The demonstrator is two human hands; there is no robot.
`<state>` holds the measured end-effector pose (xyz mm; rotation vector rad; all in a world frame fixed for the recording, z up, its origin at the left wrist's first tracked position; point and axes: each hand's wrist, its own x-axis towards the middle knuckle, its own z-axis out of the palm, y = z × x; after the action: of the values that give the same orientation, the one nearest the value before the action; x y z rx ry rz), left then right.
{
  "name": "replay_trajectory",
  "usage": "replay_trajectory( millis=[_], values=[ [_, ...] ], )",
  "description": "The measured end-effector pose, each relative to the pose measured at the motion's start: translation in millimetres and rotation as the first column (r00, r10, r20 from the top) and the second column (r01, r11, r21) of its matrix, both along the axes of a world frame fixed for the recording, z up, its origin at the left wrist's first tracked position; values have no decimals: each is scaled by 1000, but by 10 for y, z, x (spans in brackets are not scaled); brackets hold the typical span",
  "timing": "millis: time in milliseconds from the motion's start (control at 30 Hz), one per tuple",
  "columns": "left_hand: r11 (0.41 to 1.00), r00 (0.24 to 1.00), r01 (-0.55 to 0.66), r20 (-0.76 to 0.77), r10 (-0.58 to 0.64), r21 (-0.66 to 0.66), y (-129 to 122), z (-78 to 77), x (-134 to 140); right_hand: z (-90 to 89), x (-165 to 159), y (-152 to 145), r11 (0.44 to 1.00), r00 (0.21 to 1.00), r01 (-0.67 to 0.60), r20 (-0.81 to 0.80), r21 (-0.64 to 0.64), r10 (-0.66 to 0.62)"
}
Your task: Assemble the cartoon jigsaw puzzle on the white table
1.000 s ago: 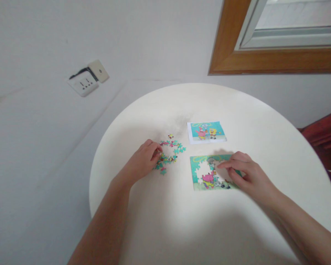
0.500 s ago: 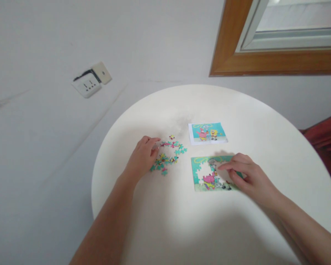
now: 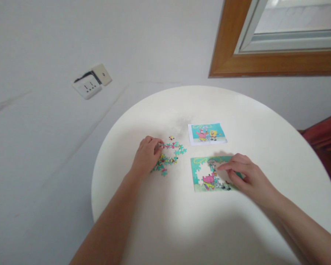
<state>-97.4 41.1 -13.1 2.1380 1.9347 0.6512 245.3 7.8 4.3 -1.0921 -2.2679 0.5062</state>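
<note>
At the left of the loose jigsaw pieces point(image 3: 179, 150), my left hand point(image 3: 148, 154) is closed, thumb and fingertips pinched at a small piece by the edge of the pile. The fingers partly hide that piece. On the right, my right hand point(image 3: 244, 172) rests over the partly filled jigsaw puzzle point(image 3: 196, 173), index finger stretched out and thumb apart, with nothing visible in it. The puzzle shows a pink figure and a teal border, with white gaps inside. My right hand covers its right side.
A printed reference picture point(image 3: 208, 133) lies behind the puzzle on the round white table point(image 3: 182, 221). One loose yellow and red piece point(image 3: 171, 137) sits apart at the back of the pile. The wall has a socket point(image 3: 88, 87); a wooden window frame point(image 3: 264, 64) is at upper right.
My left hand has shifted slightly right onto the edge of the pile, and its thumb and fingers have drawn together. My right hand has stayed over the puzzle.
</note>
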Motion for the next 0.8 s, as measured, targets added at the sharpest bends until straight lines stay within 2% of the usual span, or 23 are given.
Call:
replay_trajectory(
  millis=[167, 367, 500, 600, 800],
  values=[
    [996, 996, 84, -4, -84, -9, -1, 13, -7, -9, 9, 5, 1000, 1000, -17, 9, -17, 17],
    [993, 993, 116, 3, -116, 6, -7, 33, 12, -1, 6, 3, 1000, 1000, -23, 5, -20, 23],
    [995, 995, 102, 15, -102, 4, -16, 31, -22, -5, 10, 2, 999, 1000, -14, 6, -30, 14],
    [996, 997, 80, 26, -79, -46, -34, 34, -56, -14, 18, 5, 999, 1000, -5, 11, -38, 6],
    [997, 999, 26, -24, -28, -73, -55, 38, -13, -15, 14, 7, 1000, 1000, 2, 13, -13, -2]
  ],
)
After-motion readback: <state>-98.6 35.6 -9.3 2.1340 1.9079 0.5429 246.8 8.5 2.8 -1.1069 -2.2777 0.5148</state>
